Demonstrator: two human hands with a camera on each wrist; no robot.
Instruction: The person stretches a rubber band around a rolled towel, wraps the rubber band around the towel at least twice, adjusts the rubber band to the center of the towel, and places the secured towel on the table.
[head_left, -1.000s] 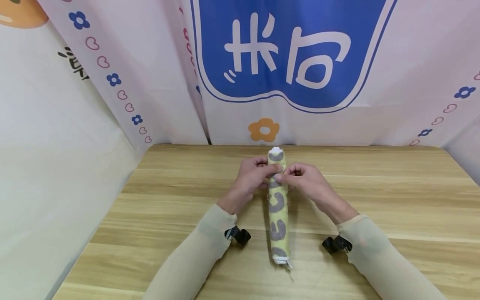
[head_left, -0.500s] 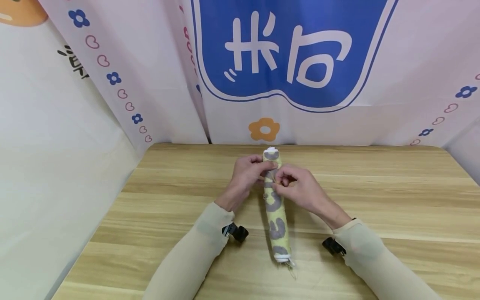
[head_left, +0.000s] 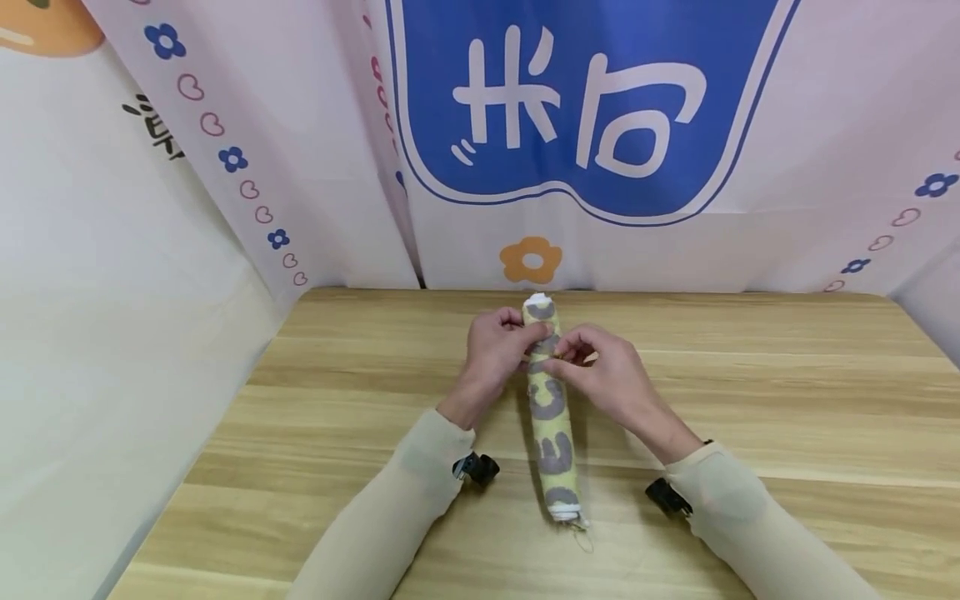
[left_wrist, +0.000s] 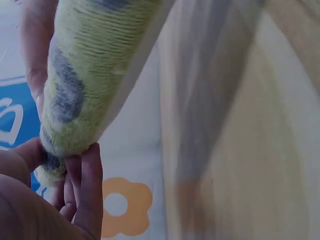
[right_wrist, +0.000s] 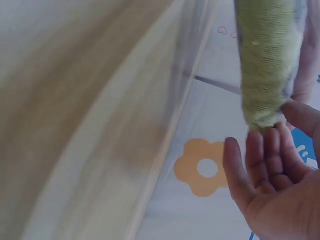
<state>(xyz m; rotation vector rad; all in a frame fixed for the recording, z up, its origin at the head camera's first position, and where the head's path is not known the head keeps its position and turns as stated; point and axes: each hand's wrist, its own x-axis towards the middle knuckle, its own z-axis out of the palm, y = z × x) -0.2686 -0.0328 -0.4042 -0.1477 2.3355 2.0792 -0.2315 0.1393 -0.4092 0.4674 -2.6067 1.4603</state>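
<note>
A rolled-up towel (head_left: pixel 553 425), yellow with grey shapes and white at both ends, points away from me in the head view. My left hand (head_left: pixel 489 354) grips it near the far end, thumb on top and fingers round the left side. Just below, my right hand (head_left: pixel 609 373) pinches at the towel's right side with thumb and forefinger. A thin tan band (head_left: pixel 559 356) shows by those fingertips, mostly hidden by them. In the left wrist view the towel (left_wrist: pixel 95 85) slants up from the fingers; the right wrist view shows the right fingertips against the towel (right_wrist: pixel 267 65).
The roll is over a wood-grain table (head_left: pixel 360 400). Behind the far edge hangs a printed white curtain (head_left: pixel 330 208) with a blue sign and an orange flower. Loose threads (head_left: pixel 583 540) trail from the towel's near end. A small black camera (head_left: pixel 480 469) sits at each wrist.
The towel's far end has shifted slightly left along with my left hand. My right hand pulled a thin band up from the towel half a second ago; its fingertips are now close against the roll.
</note>
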